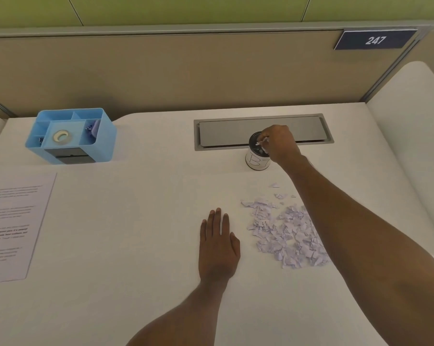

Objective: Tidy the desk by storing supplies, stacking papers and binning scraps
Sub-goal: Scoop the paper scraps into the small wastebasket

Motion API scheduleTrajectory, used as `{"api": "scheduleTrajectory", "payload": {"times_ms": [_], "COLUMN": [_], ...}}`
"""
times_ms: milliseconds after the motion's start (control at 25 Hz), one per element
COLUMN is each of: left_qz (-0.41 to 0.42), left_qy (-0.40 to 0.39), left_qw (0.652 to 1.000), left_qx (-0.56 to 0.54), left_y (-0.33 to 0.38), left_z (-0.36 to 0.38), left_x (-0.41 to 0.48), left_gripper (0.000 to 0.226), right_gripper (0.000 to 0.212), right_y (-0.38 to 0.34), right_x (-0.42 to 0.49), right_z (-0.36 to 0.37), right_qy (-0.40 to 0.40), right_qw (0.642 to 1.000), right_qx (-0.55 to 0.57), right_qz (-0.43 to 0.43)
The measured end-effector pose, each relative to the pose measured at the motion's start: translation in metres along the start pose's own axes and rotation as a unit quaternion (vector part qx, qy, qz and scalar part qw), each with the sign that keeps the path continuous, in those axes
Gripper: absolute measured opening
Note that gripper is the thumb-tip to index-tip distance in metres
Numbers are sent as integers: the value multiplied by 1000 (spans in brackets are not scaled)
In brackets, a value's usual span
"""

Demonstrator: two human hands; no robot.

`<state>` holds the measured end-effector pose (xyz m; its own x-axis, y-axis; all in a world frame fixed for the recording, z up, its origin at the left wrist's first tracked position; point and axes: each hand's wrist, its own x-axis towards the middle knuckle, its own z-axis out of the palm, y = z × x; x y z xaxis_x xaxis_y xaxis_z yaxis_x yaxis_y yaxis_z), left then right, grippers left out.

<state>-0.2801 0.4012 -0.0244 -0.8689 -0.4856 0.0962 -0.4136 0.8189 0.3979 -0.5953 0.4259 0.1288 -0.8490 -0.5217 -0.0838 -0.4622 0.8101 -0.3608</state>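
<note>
— What can you see of the person?

— Two bare hands and forearms. The left hand [218, 248] and the right hand [279, 146] are both uncovered.

— And further up the arms?

— The left forearm [186, 315], entering from the near edge, is bare to the frame's border. So is the right forearm [360, 221], from the near right, which looks broader. The left hand's nails look short; finer detail is blurred.
</note>
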Motion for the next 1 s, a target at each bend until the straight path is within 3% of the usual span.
{"api": "scheduleTrajectory", "payload": {"times_ms": [200, 440, 640, 840, 1000], "left_qz": [-2, -2, -9, -14, -9], "left_qy": [-4, 3, 2, -1, 2], "left_qw": [1000, 1000, 1000, 1000, 1000], "left_qx": [1, -9, -13, -14, -9], "left_y": [1, 0, 2, 3, 3], "left_z": [-1, -2, -5, -6, -6], "left_x": [0, 0, 0, 0, 0], "left_gripper": [52, 52, 53, 53, 54], "right_gripper": [25, 27, 36, 70, 55], "right_y": [-6, 30, 92, 84, 86], "right_x": [5, -26, -74, -120, -137], "right_z": [-8, -14, 30, 70, 73], "right_qy": [-13, 151, 47, -74, -55], "right_qw": [1000, 983, 995, 997, 998], "right_qx": [-20, 103, 25, -1, 4], "right_qz": [-6, 7, 81, -9, -39]}}
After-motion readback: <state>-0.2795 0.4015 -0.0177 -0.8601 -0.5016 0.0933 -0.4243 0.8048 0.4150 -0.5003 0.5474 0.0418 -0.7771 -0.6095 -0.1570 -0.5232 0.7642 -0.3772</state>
